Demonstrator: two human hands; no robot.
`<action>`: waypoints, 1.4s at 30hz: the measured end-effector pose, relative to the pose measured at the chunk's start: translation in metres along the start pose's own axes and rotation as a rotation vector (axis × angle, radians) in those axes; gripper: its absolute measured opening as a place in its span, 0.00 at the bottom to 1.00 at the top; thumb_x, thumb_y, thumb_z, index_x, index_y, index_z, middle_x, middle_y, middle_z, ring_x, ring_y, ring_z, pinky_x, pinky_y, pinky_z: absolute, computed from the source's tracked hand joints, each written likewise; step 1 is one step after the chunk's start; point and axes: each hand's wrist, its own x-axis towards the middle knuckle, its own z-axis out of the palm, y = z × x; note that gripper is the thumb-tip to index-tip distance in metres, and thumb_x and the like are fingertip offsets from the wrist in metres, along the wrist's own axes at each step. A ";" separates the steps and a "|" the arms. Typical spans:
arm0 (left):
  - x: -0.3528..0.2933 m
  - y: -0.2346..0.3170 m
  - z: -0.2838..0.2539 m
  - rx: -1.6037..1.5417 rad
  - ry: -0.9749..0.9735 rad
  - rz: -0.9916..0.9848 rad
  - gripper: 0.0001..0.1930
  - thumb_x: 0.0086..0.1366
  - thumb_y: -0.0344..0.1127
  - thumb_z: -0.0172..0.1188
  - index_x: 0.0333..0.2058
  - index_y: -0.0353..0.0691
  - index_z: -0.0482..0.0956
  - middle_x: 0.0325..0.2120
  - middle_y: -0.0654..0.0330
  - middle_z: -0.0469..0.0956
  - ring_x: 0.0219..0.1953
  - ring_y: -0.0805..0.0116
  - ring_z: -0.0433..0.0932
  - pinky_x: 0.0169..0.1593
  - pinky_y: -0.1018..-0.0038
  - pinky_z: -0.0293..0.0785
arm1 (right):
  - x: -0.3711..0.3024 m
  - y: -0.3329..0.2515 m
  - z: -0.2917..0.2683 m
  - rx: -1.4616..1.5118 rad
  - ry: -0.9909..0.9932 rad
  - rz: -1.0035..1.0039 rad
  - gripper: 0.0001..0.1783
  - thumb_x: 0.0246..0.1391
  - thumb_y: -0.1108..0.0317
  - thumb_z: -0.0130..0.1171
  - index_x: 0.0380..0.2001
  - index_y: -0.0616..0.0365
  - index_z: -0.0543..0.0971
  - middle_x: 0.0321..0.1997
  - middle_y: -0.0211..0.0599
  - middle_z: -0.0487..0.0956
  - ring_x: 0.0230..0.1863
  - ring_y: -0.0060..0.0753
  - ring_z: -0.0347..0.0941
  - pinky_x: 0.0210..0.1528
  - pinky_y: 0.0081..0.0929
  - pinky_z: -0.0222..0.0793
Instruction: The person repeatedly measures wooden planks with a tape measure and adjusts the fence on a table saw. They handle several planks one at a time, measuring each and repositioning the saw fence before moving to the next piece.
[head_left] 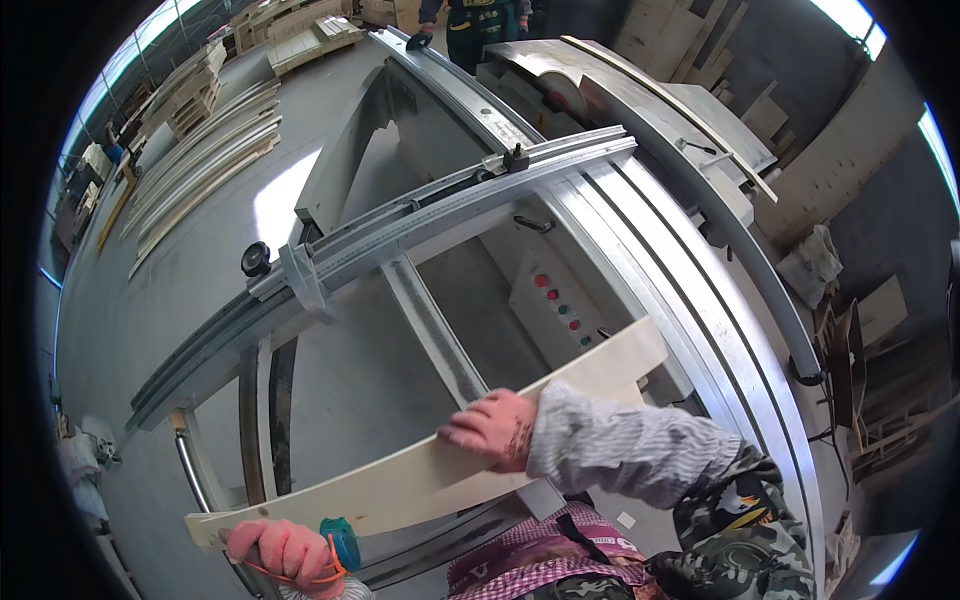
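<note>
Pale, long wooden board (pixel 390 485) is clasped in left hand (pixel 287 552) and right hand (pixel 497 430), not yet against the silver metal fence (pixel 430 228).

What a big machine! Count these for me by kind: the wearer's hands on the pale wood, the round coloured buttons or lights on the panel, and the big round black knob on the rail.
Hands (left hand, right hand): 2
Buttons or lights: 5
Big black knob: 1
Total: 8
</note>
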 end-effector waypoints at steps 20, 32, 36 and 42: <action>-0.037 -0.225 0.046 0.411 0.397 0.235 0.30 0.70 0.64 0.45 0.53 0.45 0.75 0.21 0.71 0.60 0.22 0.77 0.59 0.42 0.71 0.60 | -0.170 0.374 -0.045 -0.182 -0.490 0.783 0.59 0.30 0.54 0.79 0.68 0.42 0.59 0.72 0.36 0.59 0.75 0.46 0.47 0.69 0.64 0.49; 0.027 -0.184 -0.057 0.293 1.036 0.381 0.24 0.70 0.58 0.51 0.51 0.46 0.78 0.39 0.66 0.76 0.32 0.75 0.74 0.41 0.73 0.79 | -0.092 0.315 0.003 -0.150 -0.252 0.563 0.62 0.34 0.45 0.76 0.70 0.47 0.55 0.70 0.39 0.61 0.73 0.44 0.52 0.72 0.65 0.38; 0.042 -0.179 -0.088 0.299 1.145 0.290 0.23 0.69 0.59 0.52 0.47 0.47 0.80 0.36 0.67 0.76 0.30 0.76 0.72 0.36 0.78 0.75 | -0.086 0.329 0.003 -0.046 -0.169 0.497 0.60 0.30 0.49 0.79 0.67 0.51 0.61 0.66 0.42 0.66 0.68 0.46 0.58 0.72 0.56 0.47; 0.047 -0.177 -0.096 0.431 1.075 0.118 0.25 0.68 0.63 0.51 0.47 0.49 0.79 0.32 0.68 0.72 0.27 0.76 0.68 0.34 0.78 0.73 | -0.086 0.281 -0.007 0.059 0.076 0.254 0.54 0.20 0.51 0.81 0.55 0.59 0.70 0.53 0.48 0.72 0.57 0.52 0.67 0.61 0.46 0.65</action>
